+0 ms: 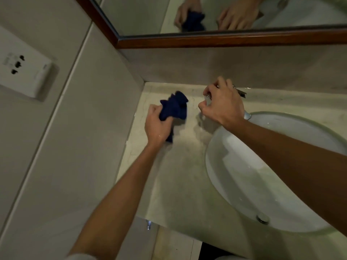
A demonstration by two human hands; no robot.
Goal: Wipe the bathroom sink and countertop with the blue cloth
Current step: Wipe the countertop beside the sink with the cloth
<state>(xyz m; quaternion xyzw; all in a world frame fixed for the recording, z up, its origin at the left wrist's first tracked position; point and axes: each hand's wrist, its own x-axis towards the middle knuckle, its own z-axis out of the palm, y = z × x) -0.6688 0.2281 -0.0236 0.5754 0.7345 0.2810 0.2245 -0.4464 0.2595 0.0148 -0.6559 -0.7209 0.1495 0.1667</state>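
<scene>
The left hand grips the bunched blue cloth on the far-left countertop. The right hand closes around something metal, mostly hidden, just beyond the sink.

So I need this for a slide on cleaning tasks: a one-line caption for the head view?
Left hand grips the blue cloth on the countertop while the right hand holds the tap beside the sink.

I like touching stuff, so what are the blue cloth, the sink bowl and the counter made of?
Blue cloth: soft fabric, probably terry or microfibre; it bunches into fuzzy folds in the left hand.
Sink: looks like glazed white ceramic, smooth and shiny with reflections.
Countertop: likely polished stone such as marble, pale with faint veins and a dull sheen.
</scene>
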